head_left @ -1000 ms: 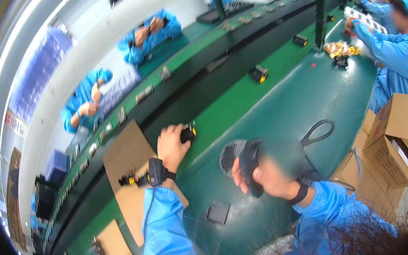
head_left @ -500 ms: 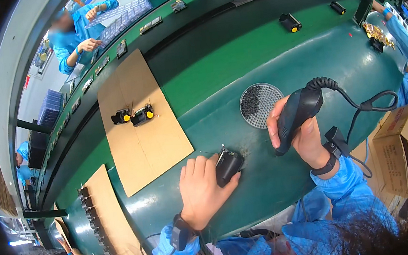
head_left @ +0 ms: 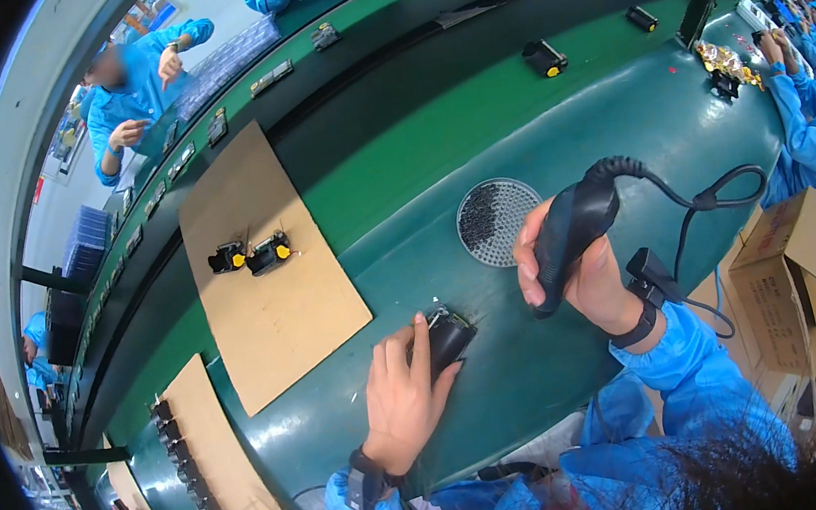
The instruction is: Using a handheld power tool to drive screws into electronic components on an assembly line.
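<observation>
Green counter (head_left: 541,366): left fingers (head_left: 421,356) pinch black housing (head_left: 454,338) just right, long axis seemingly up-right; right fingers (head_left: 530,286) clasp tool (head_left: 572,234).

Both hands in front of the body, a person works at close quarters, forearms rising from below in blue sleeves (head_left: 714,381). The left hand (head_left: 403,402) reaches forward, its back turned upward, the index finger (head_left: 421,349) extended and the thumb (head_left: 447,379) angled out to the right, the two set apart. The right hand (head_left: 581,270) is raised farther forward and to the right, closed in a firm grip, fingers (head_left: 528,272) curled around from the left. Dark straps circle the left wrist (head_left: 376,460) and right wrist (head_left: 638,325).
</observation>
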`<control>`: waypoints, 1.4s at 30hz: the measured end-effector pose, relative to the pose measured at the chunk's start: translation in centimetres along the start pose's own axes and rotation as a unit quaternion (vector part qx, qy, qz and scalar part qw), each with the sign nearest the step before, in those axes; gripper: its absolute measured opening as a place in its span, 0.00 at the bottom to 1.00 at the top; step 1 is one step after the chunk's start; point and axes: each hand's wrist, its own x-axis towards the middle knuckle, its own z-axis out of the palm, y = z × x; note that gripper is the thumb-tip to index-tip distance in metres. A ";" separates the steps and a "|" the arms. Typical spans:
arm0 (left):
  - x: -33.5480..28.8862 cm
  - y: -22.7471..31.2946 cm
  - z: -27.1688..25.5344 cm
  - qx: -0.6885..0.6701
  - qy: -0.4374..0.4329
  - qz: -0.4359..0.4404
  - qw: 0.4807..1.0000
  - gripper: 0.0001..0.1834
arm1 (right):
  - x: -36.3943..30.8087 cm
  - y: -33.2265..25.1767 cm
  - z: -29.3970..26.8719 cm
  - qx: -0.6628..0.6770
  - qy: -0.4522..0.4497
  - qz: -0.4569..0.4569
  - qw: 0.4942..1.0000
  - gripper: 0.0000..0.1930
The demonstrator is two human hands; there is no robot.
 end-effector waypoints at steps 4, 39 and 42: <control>2.1 -1.2 -0.7 -0.033 -0.014 0.096 0.995 0.40 | 1.1 -2.7 -0.1 -0.028 0.017 -0.084 0.996 0.42; 2.2 -1.7 1.2 -0.111 0.034 0.063 0.991 0.35 | 6.4 2.0 -0.7 -0.108 0.008 -0.169 0.980 0.45; 2.3 -2.0 1.5 -0.142 0.037 0.081 0.986 0.36 | 6.3 1.9 -0.3 -0.076 -0.007 -0.163 0.984 0.45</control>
